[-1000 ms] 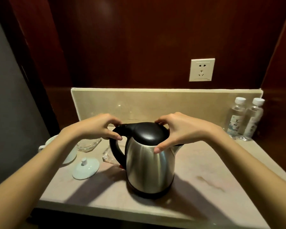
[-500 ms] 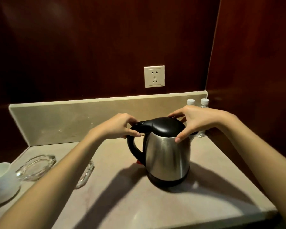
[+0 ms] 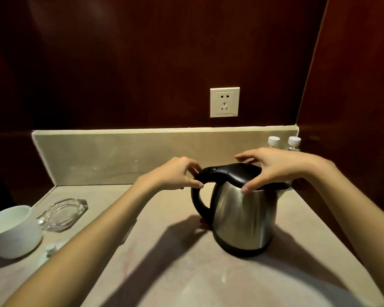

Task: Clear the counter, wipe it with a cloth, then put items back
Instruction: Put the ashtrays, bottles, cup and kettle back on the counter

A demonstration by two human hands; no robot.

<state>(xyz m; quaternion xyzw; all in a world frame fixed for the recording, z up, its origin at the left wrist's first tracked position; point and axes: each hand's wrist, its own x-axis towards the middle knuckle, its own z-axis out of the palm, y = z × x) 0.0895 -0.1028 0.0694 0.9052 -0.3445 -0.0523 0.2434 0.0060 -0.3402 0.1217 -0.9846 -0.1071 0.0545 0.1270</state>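
Leftmost, a white cup [image 3: 11, 231] is being shown by the counter's [image 3: 164, 273] left edge, with a glass ashtray [image 3: 62, 214] just beside it toward the back-left corner. Further right, the left hand [image 3: 171, 175] is being held at the top of the kettle's black handle [image 3: 198, 196], its thumb and fingers curled and pinching that handle's upper end. The steel kettle [image 3: 244, 218] is being kept upright on the counter, right of centre and nearer the right edge, its long axis vertical, its handle being pointed left and its spout right. The right hand [image 3: 275, 167] is being laid over the black lid [image 3: 242, 175], fingers spread and curved around its rim, the thumb tip being pressed at the lid's front edge. In the back-right corner, two capped water bottles [image 3: 284, 142] are being partly hidden behind that hand. A wall socket [image 3: 224, 102] is being shown above the backsplash.
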